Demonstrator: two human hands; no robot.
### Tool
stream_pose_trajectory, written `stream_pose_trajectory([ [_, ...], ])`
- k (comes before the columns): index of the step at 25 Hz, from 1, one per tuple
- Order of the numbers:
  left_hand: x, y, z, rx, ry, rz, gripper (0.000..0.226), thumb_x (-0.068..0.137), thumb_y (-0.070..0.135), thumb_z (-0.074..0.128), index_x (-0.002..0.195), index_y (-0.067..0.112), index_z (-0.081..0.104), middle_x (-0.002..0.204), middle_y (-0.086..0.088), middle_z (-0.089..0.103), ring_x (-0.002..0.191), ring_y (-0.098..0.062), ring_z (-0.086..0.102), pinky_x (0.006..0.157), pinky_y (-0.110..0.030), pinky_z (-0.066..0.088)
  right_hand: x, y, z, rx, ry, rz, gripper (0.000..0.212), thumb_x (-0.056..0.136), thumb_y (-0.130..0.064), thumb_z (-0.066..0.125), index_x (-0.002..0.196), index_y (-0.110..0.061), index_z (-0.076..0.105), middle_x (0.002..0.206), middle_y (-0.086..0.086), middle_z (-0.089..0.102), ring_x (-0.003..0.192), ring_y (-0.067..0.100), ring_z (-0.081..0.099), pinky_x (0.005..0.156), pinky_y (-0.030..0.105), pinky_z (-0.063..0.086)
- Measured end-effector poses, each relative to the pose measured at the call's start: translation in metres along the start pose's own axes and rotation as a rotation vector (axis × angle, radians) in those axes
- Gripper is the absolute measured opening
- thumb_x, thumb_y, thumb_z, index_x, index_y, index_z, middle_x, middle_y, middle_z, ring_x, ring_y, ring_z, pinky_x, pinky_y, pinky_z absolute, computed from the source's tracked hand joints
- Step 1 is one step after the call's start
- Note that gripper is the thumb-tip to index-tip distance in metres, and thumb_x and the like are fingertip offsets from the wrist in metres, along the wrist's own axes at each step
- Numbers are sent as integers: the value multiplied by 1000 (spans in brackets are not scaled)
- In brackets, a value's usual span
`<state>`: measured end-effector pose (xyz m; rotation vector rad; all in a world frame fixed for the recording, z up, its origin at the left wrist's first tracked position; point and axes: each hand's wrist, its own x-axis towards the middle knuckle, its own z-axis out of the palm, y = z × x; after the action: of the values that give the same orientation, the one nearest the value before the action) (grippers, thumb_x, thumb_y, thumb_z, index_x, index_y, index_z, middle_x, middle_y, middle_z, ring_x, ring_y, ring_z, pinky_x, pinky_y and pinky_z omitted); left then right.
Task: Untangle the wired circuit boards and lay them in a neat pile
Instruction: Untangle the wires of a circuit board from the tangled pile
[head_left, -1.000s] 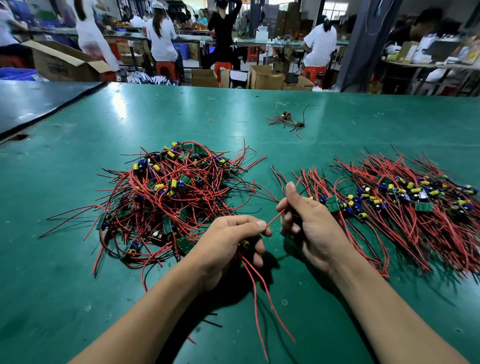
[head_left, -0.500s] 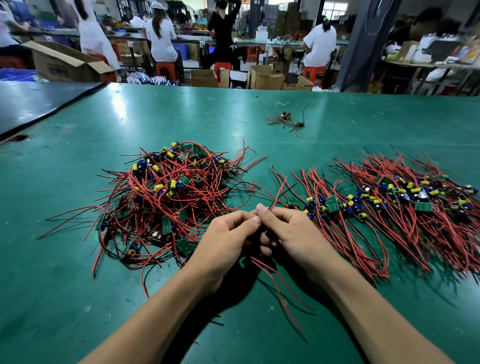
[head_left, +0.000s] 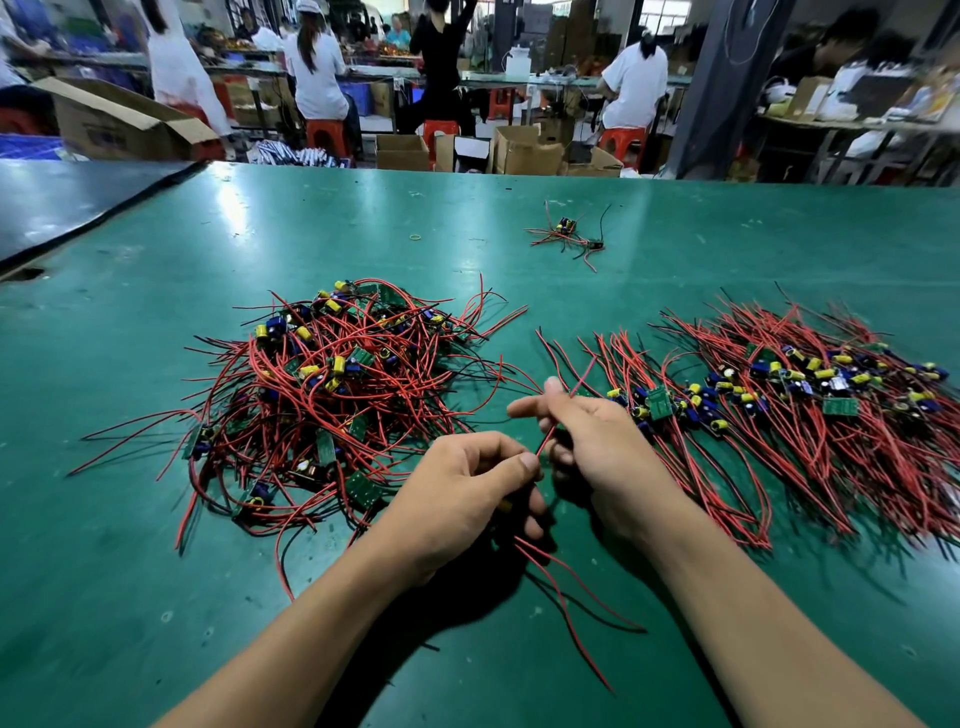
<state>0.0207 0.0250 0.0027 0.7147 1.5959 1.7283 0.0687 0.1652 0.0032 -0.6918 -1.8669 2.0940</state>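
Note:
A tangled heap of small green circuit boards with red and black wires (head_left: 332, 395) lies on the green table (head_left: 156, 270), left of centre. To the right, a combed row of boards (head_left: 810, 395) lies with its wires running roughly parallel. My left hand (head_left: 457, 499) grips one wired board, mostly hidden in the fist, and its red wires trail toward me. My right hand (head_left: 597, 441) pinches a red wire of that board, stretched between the two hands.
Two stray wired boards (head_left: 569, 236) lie further back on the table, with a small yellow rubber band (head_left: 415, 237) to their left. Beyond the far edge stand cardboard boxes (head_left: 524, 150), red stools and several people at other benches.
Half a second ago both hands were pressed together over the board. My right hand has since drawn up and to the right, pulling a red wire straight.

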Motion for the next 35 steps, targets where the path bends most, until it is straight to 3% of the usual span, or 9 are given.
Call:
stream_pose_trajectory([
  [3,-1,1,-2,32,-38,-22,15,97,8,55,84,0,60,66,-14,66,52,-24,61,58,-30,53,8,-3,-7,60,61,-18,56,103,-52,43,77,-20,81,52,-10,42,35,5,26,40,17,18],
  [8,-2,1,-3,35,-54,-32,14,96,6,57,85,-1,61,66,-14,66,52,-23,62,54,-27,53,10,-9,-20,450,27,35,62,103,-50,40,71,-12,78,62,-6,46,36,3,23,36,17,21],
  [14,2,-3,1,8,51,-1,18,97,11,56,84,4,67,65,-16,66,50,-26,63,50,-28,53,-9,-1,4,39,-136,14,48,99,-50,52,91,-9,77,53,0,52,35,11,40,37,16,33],
  [18,2,-4,-2,-41,75,11,20,97,11,56,86,-3,65,65,-15,64,51,-25,63,52,-32,56,-18,-2,5,-66,-264,31,54,102,-48,48,103,1,69,50,9,50,37,17,48,38,18,37],
  [20,3,-4,-2,-76,88,19,21,96,11,57,86,-5,64,65,-15,65,49,-22,63,47,-28,53,-17,-3,3,-114,-275,1,53,102,-45,49,92,5,64,52,7,51,40,16,49,40,20,37],
  [23,3,-3,-1,-85,105,24,20,96,11,58,85,-3,65,65,-15,66,48,-20,63,45,-25,51,-17,1,3,-64,-227,-7,48,98,-43,60,77,0,62,53,11,53,40,20,52,41,24,40],
  [25,3,-5,-1,-57,108,26,18,96,9,57,84,-2,63,63,-14,65,46,-21,62,45,-25,50,-13,3,1,-59,-176,-17,48,98,-43,61,85,3,68,52,10,56,39,19,53,41,22,40],
  [30,1,-4,-2,33,38,23,17,96,9,58,86,-5,59,60,-10,63,45,-20,57,49,-25,48,0,5,-8,-150,3,-64,39,100,-48,54,87,-22,80,47,-2,39,37,8,33,40,17,26],
  [35,1,0,-1,61,32,13,13,95,8,58,86,0,60,58,-9,62,44,-22,55,50,-26,45,3,6,-1,111,45,-53,44,102,-38,54,75,-14,79,59,-3,49,38,6,29,37,16,23],
])
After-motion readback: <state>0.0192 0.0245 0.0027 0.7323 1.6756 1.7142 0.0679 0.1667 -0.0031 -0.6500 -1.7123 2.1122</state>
